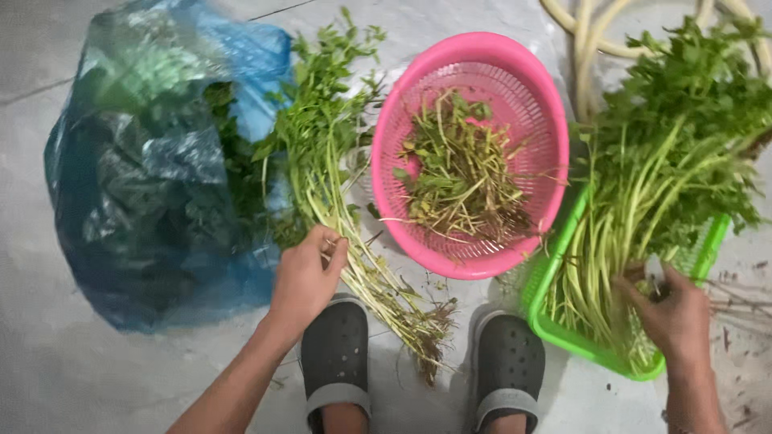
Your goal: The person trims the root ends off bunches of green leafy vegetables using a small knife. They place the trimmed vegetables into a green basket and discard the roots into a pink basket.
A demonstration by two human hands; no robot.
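Here, sorting greens: left hand [305, 277] pinches stems of the unsorted bunch [338, 185] at centre-left; right hand [674, 309], lower right, grips cleaned stalks [643, 201] in the green basket [555, 329]. Next pull likely needs a steady tug.

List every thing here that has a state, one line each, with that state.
Left hand: closed around stems of the loose bunch.
Loose bunch of greens: lying on the floor, roots toward the feet.
Right hand: gripping stems in the green basket.
Green basket: full of long-stemmed greens.
Pink basket: tilted, partly filled with trimmed pieces.
Blue plastic bag: open, greens inside.
Hose: coiled, lying behind the baskets.
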